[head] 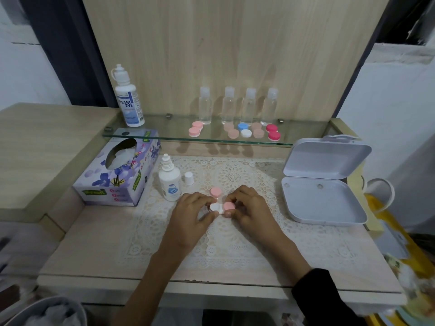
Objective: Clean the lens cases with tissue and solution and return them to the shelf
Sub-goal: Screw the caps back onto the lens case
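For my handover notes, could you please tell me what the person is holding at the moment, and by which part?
A lens case: the left hand pinches its white-capped end, the right hand its pink-capped end.

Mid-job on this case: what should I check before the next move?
1. Two-handed grip on lens case: left hand and right hand pinch it: ok.
2. Loose pink cap on the lace mat, behind the hands: ok.
3. Small solution bottle upright, uncapped, white cap beside it: ok.
4. Tissue in hand: not ok; none pulled from tissue box.
5. Case inside clean: cannot tell.
6. Bare spot on glass shelf: ok.
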`<action>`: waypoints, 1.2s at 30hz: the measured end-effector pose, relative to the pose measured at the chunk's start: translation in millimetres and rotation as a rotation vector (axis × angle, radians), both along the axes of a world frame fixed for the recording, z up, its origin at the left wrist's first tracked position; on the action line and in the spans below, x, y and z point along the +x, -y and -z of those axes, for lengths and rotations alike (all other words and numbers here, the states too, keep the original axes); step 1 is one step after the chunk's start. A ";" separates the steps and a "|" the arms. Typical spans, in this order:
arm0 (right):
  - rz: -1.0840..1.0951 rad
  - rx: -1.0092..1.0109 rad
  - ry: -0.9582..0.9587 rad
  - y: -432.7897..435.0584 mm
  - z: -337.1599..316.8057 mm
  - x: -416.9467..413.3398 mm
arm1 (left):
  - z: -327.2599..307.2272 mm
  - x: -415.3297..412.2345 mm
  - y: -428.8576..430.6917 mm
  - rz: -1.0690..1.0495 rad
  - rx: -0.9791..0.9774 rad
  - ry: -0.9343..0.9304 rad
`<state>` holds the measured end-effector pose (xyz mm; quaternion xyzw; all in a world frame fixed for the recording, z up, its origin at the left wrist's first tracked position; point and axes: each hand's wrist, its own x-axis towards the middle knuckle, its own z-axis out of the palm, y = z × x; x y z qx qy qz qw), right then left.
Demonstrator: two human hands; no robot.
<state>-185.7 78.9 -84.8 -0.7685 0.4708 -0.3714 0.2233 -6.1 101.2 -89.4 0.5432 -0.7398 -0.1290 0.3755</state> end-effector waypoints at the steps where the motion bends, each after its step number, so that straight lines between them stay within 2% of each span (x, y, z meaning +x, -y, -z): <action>1: -0.008 0.010 -0.003 0.3 0.2 -0.6 | 0.1 0.0 0.1 -0.001 -0.002 -0.001; 11: -0.044 0.013 0.008 -5.8 3.0 -0.3 | 0.4 0.7 -0.2 -0.001 -0.011 -0.011; 16: 0.111 0.036 0.073 -8.2 -2.1 2.8 | 0.0 0.5 -0.4 -0.007 -0.020 -0.011; 19: 0.177 0.018 0.041 -5.5 0.6 1.3 | 0.3 0.3 -0.1 -0.001 -0.021 -0.007; 23: 0.112 -0.047 0.010 -6.2 3.0 0.5 | 0.4 0.2 0.2 -0.003 -0.008 -0.016; 27: 0.101 -0.113 -0.103 -7.6 2.2 0.5 | 1.2 0.6 0.2 -0.002 -0.004 -0.014; 32: 0.206 -0.043 -0.052 -6.6 0.2 -0.1 | 1.4 0.9 0.2 0.002 -0.007 -0.010; 36: 0.182 -0.051 -0.040 -5.5 3.4 0.0 | 0.8 0.5 0.1 0.004 -0.007 -0.014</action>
